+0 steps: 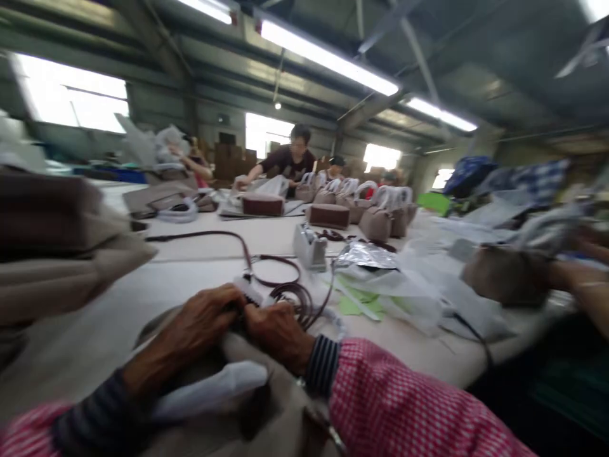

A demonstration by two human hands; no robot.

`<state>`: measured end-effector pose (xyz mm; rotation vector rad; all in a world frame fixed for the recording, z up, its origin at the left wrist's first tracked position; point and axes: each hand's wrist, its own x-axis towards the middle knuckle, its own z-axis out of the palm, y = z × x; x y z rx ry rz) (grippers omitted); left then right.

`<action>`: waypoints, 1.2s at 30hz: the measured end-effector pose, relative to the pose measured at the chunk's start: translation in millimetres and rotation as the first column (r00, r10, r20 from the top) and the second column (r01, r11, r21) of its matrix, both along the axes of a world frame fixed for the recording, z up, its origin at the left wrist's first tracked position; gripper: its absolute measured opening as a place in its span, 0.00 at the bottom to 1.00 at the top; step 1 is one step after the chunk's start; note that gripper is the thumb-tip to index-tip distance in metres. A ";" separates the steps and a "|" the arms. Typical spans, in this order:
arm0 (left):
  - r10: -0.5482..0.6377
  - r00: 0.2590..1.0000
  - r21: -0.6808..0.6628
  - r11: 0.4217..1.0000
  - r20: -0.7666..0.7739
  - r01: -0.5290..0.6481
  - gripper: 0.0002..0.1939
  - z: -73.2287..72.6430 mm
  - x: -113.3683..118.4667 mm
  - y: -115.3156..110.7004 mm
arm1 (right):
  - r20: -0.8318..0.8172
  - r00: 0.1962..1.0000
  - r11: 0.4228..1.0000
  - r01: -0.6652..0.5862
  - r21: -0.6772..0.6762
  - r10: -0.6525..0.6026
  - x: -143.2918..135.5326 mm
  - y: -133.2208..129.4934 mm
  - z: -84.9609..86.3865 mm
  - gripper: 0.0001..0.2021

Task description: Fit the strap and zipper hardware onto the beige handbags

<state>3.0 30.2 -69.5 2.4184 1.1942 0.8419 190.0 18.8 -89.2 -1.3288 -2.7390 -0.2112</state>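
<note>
My left hand (202, 324) and my right hand (276, 330) meet above a taupe handbag (280, 412) in front of me. Both have bent, closed fingers pinching at a small spot, where a whitish piece (250, 291) shows between them; blur and the fingers hide what exactly they grip. A dark brown strap (209, 235) runs across the table to just beyond my fingertips, and more of it lies coiled (292, 298) by my right hand. The bag's handle (214, 384), wrapped in white, lies below my hands.
A tape dispenser (310, 247) stands ahead, near silvery foil (366, 255) and green sheets (356, 298). Wrapped-handle bags (378, 222) stand farther back. At left is a large brown bag (57, 212). A co-worker's arm (583, 279) holds a bag (504, 273) at right; another person (290, 162) leans over the far side.
</note>
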 end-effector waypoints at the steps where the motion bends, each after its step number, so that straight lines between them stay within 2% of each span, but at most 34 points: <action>1: 0.002 1.000 -0.018 1.000 -0.003 -0.002 0.11 1.7 0.1 -1.6 | -0.029 0.999 0.999 0.017 0.033 -0.016 0.2 1.1 -5.3 0.10; 5: 0.100 0.994 -0.027 0.995 0.035 -0.100 0.16 4.9 4.1 0.3 | -0.131 0.991 0.991 0.013 0.132 0.005 6.7 3.2 -14.5 0.09; 12: 0.121 0.990 -0.096 0.989 0.072 -0.114 0.17 4.8 4.3 -1.6 | -0.130 0.987 0.974 -0.066 0.216 0.096 10.9 0.9 -21.6 0.08; 16: 0.139 0.981 -0.106 0.986 0.133 -0.125 0.17 1.3 3.1 -1.5 | -0.102 0.990 0.989 -0.089 0.118 0.102 10.2 0.0 -15.1 0.07; 21: 0.182 0.955 -0.183 0.973 0.233 -0.141 0.17 -1.1 3.0 -4.0 | -0.006 0.997 0.997 0.074 -0.005 -0.074 5.5 -0.7 -0.1 0.10; 24: 0.170 0.945 -0.199 0.973 0.278 -0.117 0.18 -2.8 3.5 -4.0 | 0.058 0.991 0.992 0.122 -0.025 -0.121 1.8 0.0 5.6 0.12; 29: 0.199 0.929 -0.220 0.966 0.311 -0.133 0.21 -6.4 3.8 -4.1 | 0.104 0.988 0.992 0.121 -0.046 -0.116 -3.4 2.1 17.1 0.14; 36: 0.241 0.919 -0.214 0.960 0.312 -0.179 0.13 -4.5 5.2 -6.9 | 0.159 0.985 0.983 0.085 -0.164 -0.059 -14.1 2.0 37.8 0.12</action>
